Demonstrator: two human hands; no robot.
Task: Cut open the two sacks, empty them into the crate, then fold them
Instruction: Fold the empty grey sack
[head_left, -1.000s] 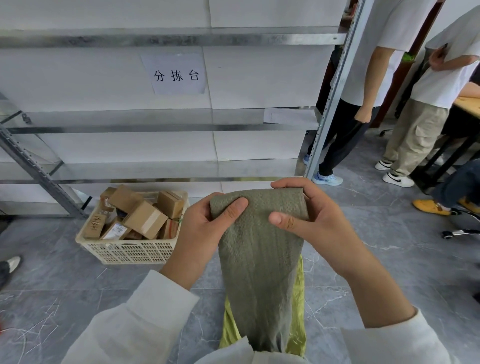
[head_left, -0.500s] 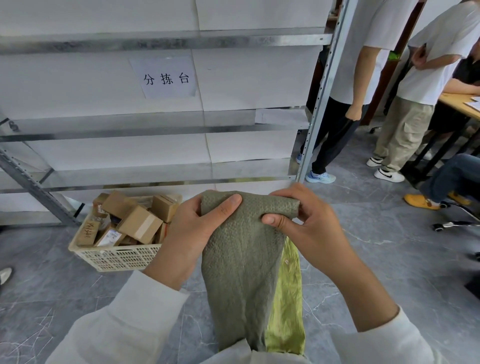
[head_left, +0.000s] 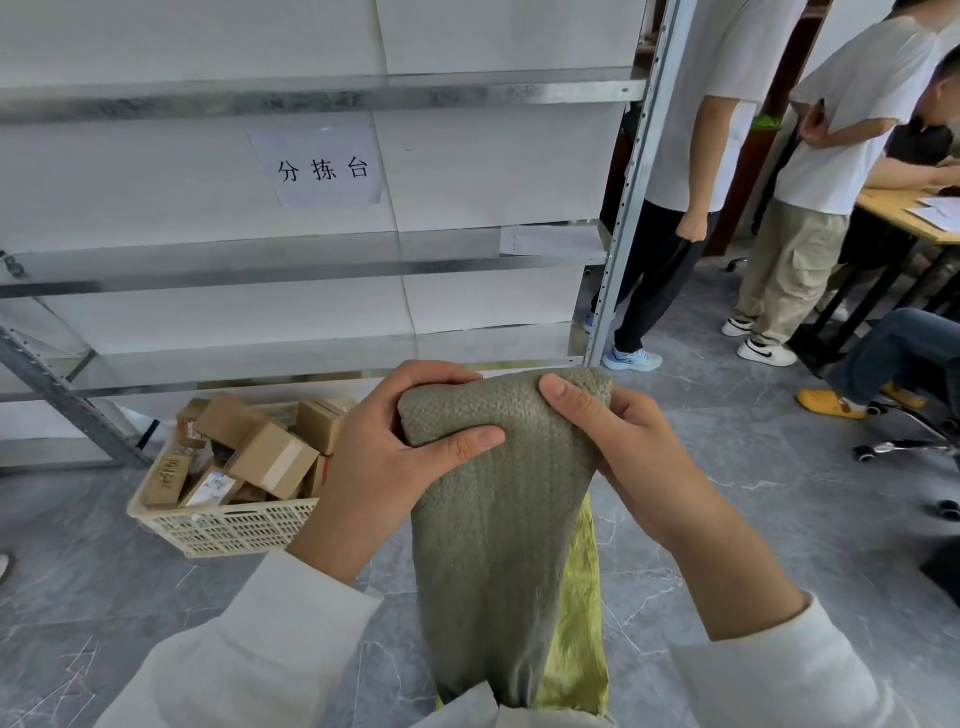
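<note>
A grey-green woven sack (head_left: 493, 545) hangs in front of me, held up by its folded top edge. My left hand (head_left: 384, 457) grips the top left corner, thumb pressed across the front. My right hand (head_left: 623, 447) grips the top right corner, thumb on top. A yellow-green sack (head_left: 576, 639) hangs behind the grey one, showing along its right side. A cream plastic crate (head_left: 223, 530) stands on the floor at the left, filled with several small cardboard boxes (head_left: 270, 457).
A metal shelving rack (head_left: 623, 208) with white panels and a paper sign (head_left: 322, 169) stands behind the crate. Two people stand at the right beside a wooden table (head_left: 904, 213); a seated person's leg and an office chair base (head_left: 904, 447) are near.
My hands have rolled the sack's top edge over and bunched it narrower; my left thumb now lies lower across the front. The yellow-green sack has shifted to the right side.
</note>
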